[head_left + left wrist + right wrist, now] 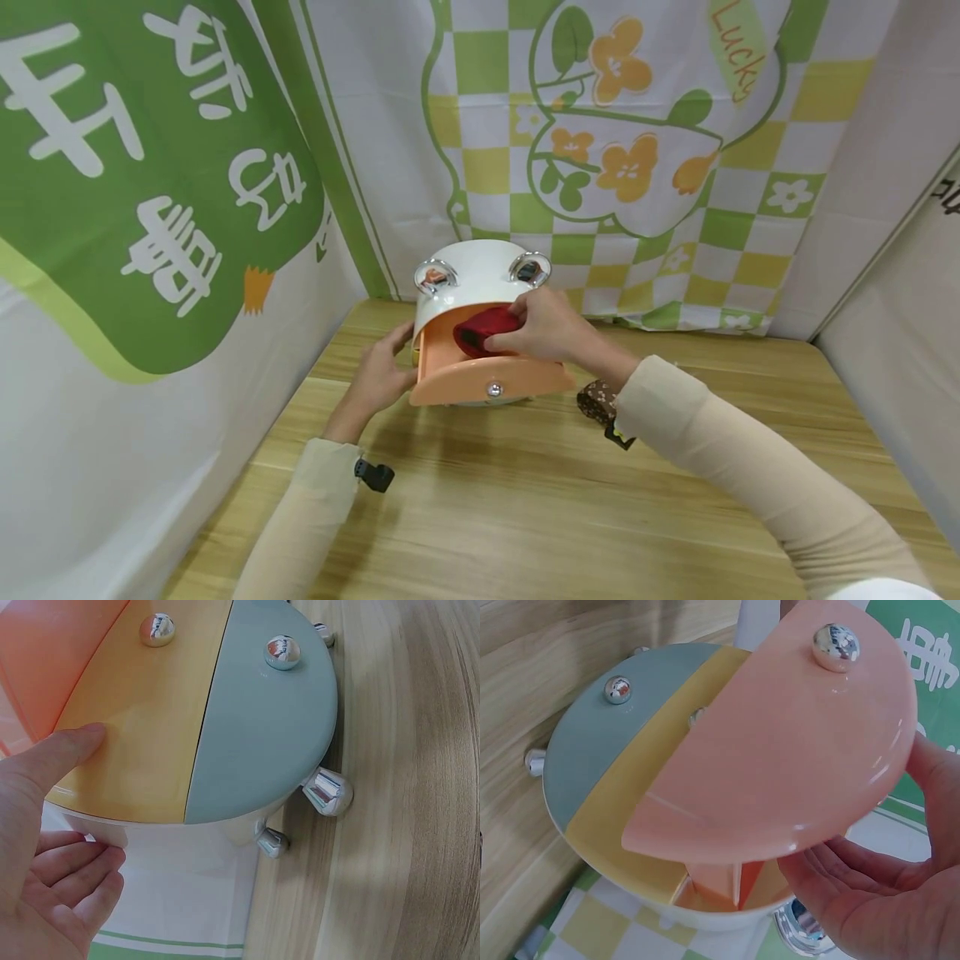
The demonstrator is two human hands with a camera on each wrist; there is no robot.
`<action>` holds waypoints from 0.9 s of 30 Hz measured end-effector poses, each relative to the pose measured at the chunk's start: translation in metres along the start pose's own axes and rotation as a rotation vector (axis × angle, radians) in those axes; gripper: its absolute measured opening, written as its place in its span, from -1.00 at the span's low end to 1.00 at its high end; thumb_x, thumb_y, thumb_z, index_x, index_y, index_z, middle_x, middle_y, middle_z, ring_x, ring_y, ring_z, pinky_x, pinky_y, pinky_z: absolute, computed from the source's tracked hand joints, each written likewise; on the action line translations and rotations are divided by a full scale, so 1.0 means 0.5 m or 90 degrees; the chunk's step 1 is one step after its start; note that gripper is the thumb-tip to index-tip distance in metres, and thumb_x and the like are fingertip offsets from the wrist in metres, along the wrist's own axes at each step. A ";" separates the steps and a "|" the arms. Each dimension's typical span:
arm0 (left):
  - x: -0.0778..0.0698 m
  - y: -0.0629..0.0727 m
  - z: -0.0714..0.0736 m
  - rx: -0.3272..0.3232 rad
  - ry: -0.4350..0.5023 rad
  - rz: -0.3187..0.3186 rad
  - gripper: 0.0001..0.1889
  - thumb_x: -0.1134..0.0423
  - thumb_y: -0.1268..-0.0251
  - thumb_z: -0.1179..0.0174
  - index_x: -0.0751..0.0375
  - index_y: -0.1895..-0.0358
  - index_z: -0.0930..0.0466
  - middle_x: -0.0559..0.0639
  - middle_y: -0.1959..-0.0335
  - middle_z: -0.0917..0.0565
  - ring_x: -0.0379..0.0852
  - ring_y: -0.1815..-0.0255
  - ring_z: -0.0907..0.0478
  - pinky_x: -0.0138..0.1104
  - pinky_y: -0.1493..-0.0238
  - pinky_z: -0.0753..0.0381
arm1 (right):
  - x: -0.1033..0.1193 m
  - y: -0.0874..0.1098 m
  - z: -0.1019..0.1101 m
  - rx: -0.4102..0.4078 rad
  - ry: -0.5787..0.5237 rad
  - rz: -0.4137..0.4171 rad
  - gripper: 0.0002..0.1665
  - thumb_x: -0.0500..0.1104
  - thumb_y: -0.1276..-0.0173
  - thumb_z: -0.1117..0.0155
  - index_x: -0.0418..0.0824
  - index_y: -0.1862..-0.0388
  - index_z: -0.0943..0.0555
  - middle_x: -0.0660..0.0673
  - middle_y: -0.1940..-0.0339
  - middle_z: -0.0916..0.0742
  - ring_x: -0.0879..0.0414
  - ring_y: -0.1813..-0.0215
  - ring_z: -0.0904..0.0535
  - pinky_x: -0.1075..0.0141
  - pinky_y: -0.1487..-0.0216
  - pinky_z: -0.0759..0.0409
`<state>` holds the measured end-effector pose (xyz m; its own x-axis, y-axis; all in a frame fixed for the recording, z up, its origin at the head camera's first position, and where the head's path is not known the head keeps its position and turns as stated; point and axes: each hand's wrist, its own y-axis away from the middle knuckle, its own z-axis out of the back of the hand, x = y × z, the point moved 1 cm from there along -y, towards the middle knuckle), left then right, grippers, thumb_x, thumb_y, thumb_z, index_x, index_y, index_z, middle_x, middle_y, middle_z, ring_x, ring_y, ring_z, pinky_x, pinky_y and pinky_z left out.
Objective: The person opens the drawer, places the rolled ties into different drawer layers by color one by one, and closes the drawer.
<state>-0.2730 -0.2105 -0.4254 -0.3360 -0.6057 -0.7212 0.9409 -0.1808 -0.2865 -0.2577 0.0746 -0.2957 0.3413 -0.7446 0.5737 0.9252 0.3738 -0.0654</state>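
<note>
A white rounded drawer box [480,267] with two shiny silver rings on top stands at the back of the table. Its top drawer, with an orange front [457,385] and silver knob, is pulled out. My right hand [551,329] pinches a red thing with a dark end [491,329] inside this drawer, thumb on the near side; its kind I cannot tell. At the box's left side is my left hand [378,375]. In the left wrist view its thumb rests on the yellow drawer front [150,727], fingers bent against the side. The blue-grey drawer front [270,735] below is closed.
A brown patterned thing [596,402] lies on the wooden table [525,500], right of the box beside the right sleeve. Printed cloth walls [495,125] stand close behind the box and on both sides. Short silver feet [330,793] carry the box.
</note>
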 end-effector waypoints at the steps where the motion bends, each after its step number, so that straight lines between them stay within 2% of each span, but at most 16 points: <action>1: 0.000 0.000 0.000 0.000 0.000 0.001 -0.15 0.27 -0.28 -0.46 0.27 -0.61 -0.28 0.30 -0.55 -0.45 0.38 -0.53 -0.43 0.22 -0.57 -0.43 | -0.001 -0.002 -0.003 0.001 0.000 0.000 -0.40 0.15 -0.18 -0.64 -0.30 0.05 -0.79 -0.13 0.21 -0.88 0.07 0.18 -0.75 0.30 0.16 -0.72; 14: -0.002 0.001 0.000 0.000 -0.001 -0.003 -0.15 0.26 -0.30 -0.47 0.29 -0.61 -0.28 0.31 -0.55 -0.46 0.39 -0.53 -0.44 0.21 -0.57 -0.44 | 0.001 -0.008 -0.015 0.020 0.028 -0.005 -0.43 0.15 -0.17 -0.67 -0.27 0.09 -0.81 -0.08 0.26 -0.87 0.09 0.29 -0.69 0.40 0.33 -0.61; 20: -0.003 0.001 -0.002 0.001 0.002 0.002 -0.15 0.24 -0.31 -0.47 0.28 -0.62 -0.27 0.30 -0.56 -0.45 0.36 -0.55 -0.42 0.20 -0.58 -0.43 | 0.002 -0.009 -0.012 0.032 0.042 -0.007 -0.53 0.20 -0.17 -0.67 -0.16 0.24 -0.81 -0.01 0.42 -0.82 0.13 0.39 -0.61 0.40 0.40 -0.54; 27: -0.007 0.000 -0.001 0.002 -0.001 0.006 -0.15 0.25 -0.31 -0.47 0.26 -0.62 -0.27 0.31 -0.56 -0.44 0.38 -0.54 -0.43 0.21 -0.57 -0.43 | 0.000 0.003 -0.002 0.038 0.043 0.007 -0.53 0.19 -0.21 -0.64 -0.15 0.18 -0.79 -0.04 0.27 -0.85 0.12 0.28 -0.61 0.38 0.30 -0.54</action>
<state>-0.2721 -0.2079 -0.4234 -0.3272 -0.6089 -0.7226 0.9441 -0.1782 -0.2774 -0.2561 0.0750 -0.2966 0.3632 -0.7755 0.5163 0.9107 0.4125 -0.0211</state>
